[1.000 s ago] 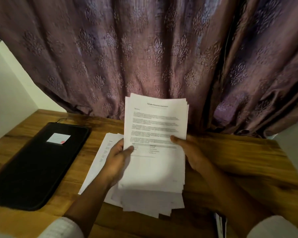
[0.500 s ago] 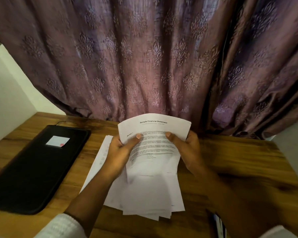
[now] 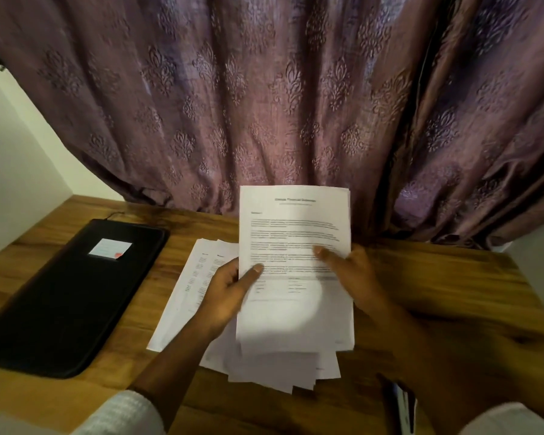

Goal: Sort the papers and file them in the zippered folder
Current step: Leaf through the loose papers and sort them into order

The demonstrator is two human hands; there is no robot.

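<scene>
The grips of left hand and right hand are pinching one white printed paper stack; one black zippered folder is lying closed at left.

Folder lies flat on the left side of the table, w/ a label on its top face near the far end. Right of it, approx. centre, loose sheets fan out on the tabletop. Your left hand & right hand hold a stack of papers above those sheets, tilted up toward you. Left thumb is on the front at the left edge, right thumb on the front nr the right edge. More sheets poke out below the stack's near edge. Curtain hangs behind the table along its far edge. Wall is at far left.
</scene>
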